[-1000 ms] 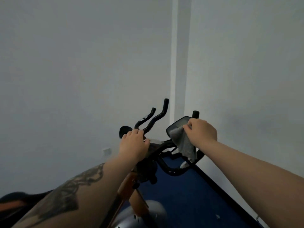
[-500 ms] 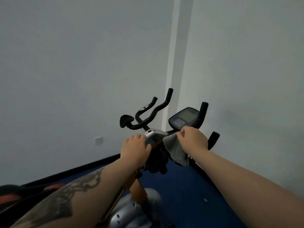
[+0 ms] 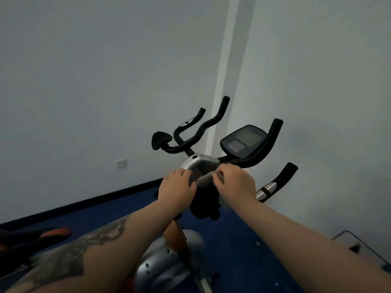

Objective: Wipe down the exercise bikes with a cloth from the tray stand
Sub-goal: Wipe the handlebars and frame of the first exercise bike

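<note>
We find the right hand [image 3: 234, 182] closed on the grey cloth [image 3: 206, 179] at centre frame, pressing it against the silver housing [image 3: 196, 163] below the handlebars [image 3: 211, 121] of the exercise bike [image 3: 175, 235]. A second ago the cloth covered the console screen [image 3: 243, 140], higher and to the right; that screen is now bare. The wipe has therefore passed from the console to the stem housing. The left hand [image 3: 177, 186] is curled on the housing's left side, touching it, steadying the bike. We judge the handlebars and the saddle not yet reached. The tray stand is out of view.
</note>
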`<state>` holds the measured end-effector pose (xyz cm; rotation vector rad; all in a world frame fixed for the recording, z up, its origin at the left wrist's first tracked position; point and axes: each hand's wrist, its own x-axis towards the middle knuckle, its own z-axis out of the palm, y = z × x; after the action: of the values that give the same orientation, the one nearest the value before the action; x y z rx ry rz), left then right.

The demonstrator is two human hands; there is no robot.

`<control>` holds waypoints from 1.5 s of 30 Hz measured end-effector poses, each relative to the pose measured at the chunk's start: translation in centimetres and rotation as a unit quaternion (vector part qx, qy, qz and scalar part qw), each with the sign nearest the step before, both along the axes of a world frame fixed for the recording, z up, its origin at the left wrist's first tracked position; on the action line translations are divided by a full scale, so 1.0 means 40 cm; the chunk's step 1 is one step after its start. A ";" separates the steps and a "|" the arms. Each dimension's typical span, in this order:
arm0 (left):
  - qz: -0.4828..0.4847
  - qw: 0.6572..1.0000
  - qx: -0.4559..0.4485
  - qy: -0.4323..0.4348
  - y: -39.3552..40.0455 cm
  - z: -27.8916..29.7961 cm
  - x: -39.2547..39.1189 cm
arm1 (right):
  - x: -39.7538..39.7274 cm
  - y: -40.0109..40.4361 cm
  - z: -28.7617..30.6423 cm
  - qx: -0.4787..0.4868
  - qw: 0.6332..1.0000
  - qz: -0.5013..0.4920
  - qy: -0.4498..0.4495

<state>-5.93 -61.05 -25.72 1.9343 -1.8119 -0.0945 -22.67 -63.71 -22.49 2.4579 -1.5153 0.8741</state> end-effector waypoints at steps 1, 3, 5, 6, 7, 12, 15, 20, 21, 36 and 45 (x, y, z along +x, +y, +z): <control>-0.009 1.000 -0.003 0.011 0.001 -0.013 0.006 | 0.006 0.018 -0.024 -0.009 1.000 0.016 0.003; -0.024 0.999 -0.005 0.043 0.005 -0.042 0.021 | 0.007 0.050 -0.079 -0.016 0.999 0.035 0.007; -0.035 0.996 0.013 0.084 0.011 -0.072 0.036 | 0.001 0.075 -0.130 0.010 0.999 0.040 0.008; -0.040 0.994 0.027 0.101 0.014 -0.084 0.042 | -0.003 0.086 -0.148 0.025 0.999 0.033 0.005; -0.046 0.991 0.038 0.117 0.015 -0.093 0.046 | -0.004 0.094 -0.159 0.034 0.999 0.023 -0.004; -0.108 0.975 0.046 0.188 0.003 -0.094 0.069 | 0.062 0.082 -0.138 0.027 0.998 -0.057 -0.028; -0.147 0.959 0.041 0.240 -0.008 -0.091 0.085 | 0.112 0.075 -0.135 0.056 0.990 -0.129 0.004; -0.225 0.915 0.056 0.329 -0.025 -0.115 0.088 | 0.135 0.127 -0.138 0.043 0.983 -0.168 0.059; -0.229 0.908 0.060 0.345 -0.029 -0.122 0.089 | 0.134 0.142 -0.136 0.057 0.982 -0.166 0.066; -0.221 0.852 0.082 0.467 -0.029 -0.160 0.091 | 0.159 0.175 -0.159 0.118 0.987 -0.102 0.046; -0.193 0.851 0.073 0.483 -0.031 -0.170 0.098 | 0.154 0.125 -0.169 0.071 0.994 -0.061 0.056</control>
<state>-2.03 -62.28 -32.53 1.1642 -1.4252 -1.1435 -16.50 -58.71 -29.24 2.4311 -1.7208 0.6161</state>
